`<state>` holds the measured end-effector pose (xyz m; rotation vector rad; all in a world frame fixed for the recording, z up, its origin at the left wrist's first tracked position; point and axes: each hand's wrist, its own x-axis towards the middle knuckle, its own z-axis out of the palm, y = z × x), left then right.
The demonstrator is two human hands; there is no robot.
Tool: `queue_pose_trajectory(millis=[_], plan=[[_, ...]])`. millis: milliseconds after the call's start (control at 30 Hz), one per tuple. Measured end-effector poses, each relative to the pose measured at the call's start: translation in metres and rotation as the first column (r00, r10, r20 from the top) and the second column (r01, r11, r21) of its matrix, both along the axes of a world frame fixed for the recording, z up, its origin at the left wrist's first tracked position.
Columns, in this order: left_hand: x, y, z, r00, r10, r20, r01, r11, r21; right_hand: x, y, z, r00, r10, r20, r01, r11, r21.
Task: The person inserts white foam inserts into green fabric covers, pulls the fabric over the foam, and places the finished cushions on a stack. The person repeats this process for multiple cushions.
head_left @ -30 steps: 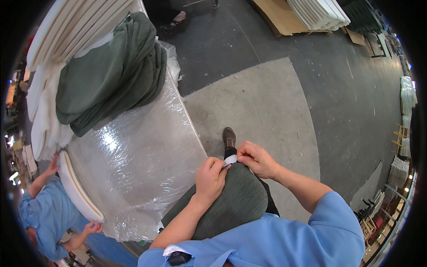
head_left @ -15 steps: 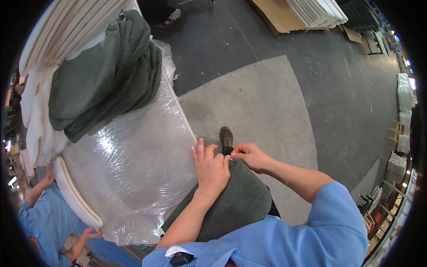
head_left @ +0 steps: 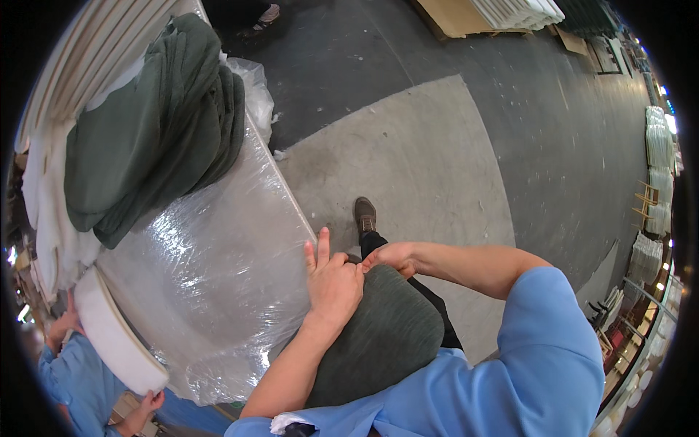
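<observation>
A dark green, round-edged cushion (head_left: 386, 328) lies against my body, partly under my left forearm. At its far edge my left hand (head_left: 335, 284) is closed, thumb and lower fingers against the fabric while two fingers stick out. Right beside it, my right hand (head_left: 393, 257) pinches that same edge. What exactly lies between the fingertips is hidden. To the left, a table (head_left: 240, 240) wrapped in shiny clear plastic reaches up to my left hand. On it rests a heap of dark green fabric covers (head_left: 160, 124).
White padded pieces (head_left: 54, 189) are stacked at the far left. A co-worker in blue (head_left: 80, 386) holds a white cushion pad (head_left: 116, 335) at the table's near-left corner. My shoe (head_left: 365, 214) stands on the concrete floor (head_left: 437, 167). White stacked pieces (head_left: 513, 11) lie at the far right.
Both hands have shifted slightly left, along with the cushion's edge, and now sit closer together. The co-worker's white pad has tilted, showing more of its broad face.
</observation>
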<state>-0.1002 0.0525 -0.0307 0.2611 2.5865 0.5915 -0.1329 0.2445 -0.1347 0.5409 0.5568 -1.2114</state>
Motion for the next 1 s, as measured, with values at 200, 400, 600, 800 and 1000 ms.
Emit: queue_pose_trajectory(millis=[200, 400, 600, 800, 1000], plan=[[0.000, -0.003, 0.007, 0.992, -0.112, 0.062, 0.116, 0.991, -0.065, 0.009, -0.011, -0.009, 0.997, 0.075, -0.005, -0.075, 0.997, 0.011], [0.006, -0.005, 0.001, 0.996, -0.084, 0.028, 0.085, 0.995, -0.048, -0.012, 0.013, 0.040, 0.924, 0.062, -0.377, 0.046, 0.961, 0.272], [0.006, -0.004, -0.004, 0.994, -0.097, 0.049, 0.099, 0.994, -0.041, -0.023, 0.007, 0.131, 0.237, 0.664, -0.709, -0.466, 0.718, 0.516], [0.016, -0.006, -0.017, 0.994, -0.049, -0.099, 0.051, 0.999, 0.017, -0.025, -0.014, 0.099, 0.346, 0.726, -0.594, -0.536, 0.673, 0.511], [0.021, -0.005, -0.027, 0.974, 0.050, -0.221, -0.030, 0.995, 0.094, -0.027, -0.018, 0.075, 0.803, 0.524, -0.284, -0.412, 0.832, 0.372]])
